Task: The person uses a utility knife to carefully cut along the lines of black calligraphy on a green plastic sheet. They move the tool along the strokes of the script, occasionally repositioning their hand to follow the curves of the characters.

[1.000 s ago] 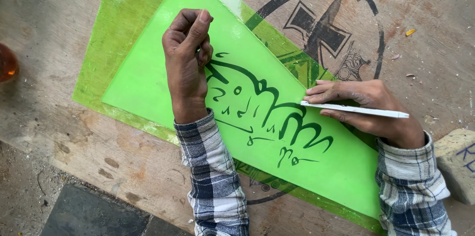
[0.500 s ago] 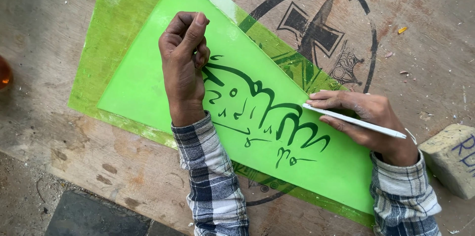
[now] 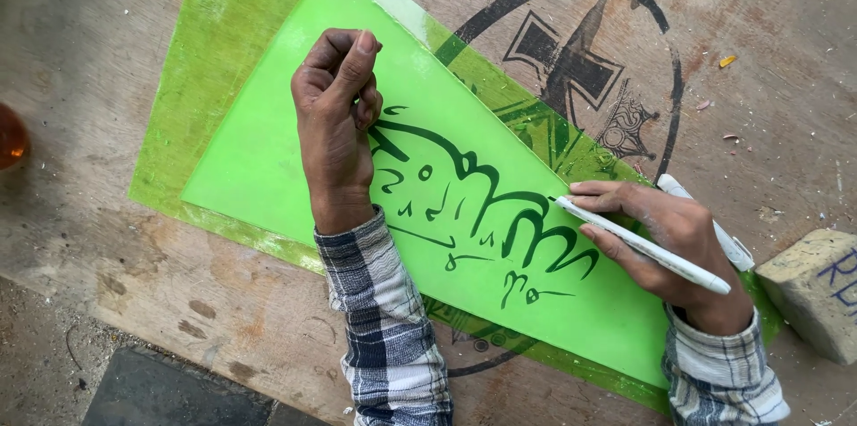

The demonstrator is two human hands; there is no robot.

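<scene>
Green sheet (image 3: 268, 167), bright and glossy, lies slantwise across the middle of a worn plywood board (image 3: 134, 301), over a wider translucent green film (image 3: 192, 60) that shows along its upper and left edges. Going left to right: an orange-brown round object (image 3: 11, 136) sits cut off at the board's left edge; the left hand (image 3: 335, 122), curled into a loose fist and holding nothing, presses on the sheet's centre; dark brushed lettering (image 3: 482, 212) runs beside it; the right hand (image 3: 665, 238) pinches a white marker (image 3: 643, 247), tip touching a stroke's end, with a second white pen (image 3: 714, 225) showing behind it. If the fist or its plaid cuff drags over fresh ink it could smear, and the slick sheet might slip if that pressure eases. A black stamped emblem (image 3: 580, 69) marks the board's upper right; a pale stone block (image 3: 817, 288) rests at its right edge, dust and chips scattered around.
</scene>
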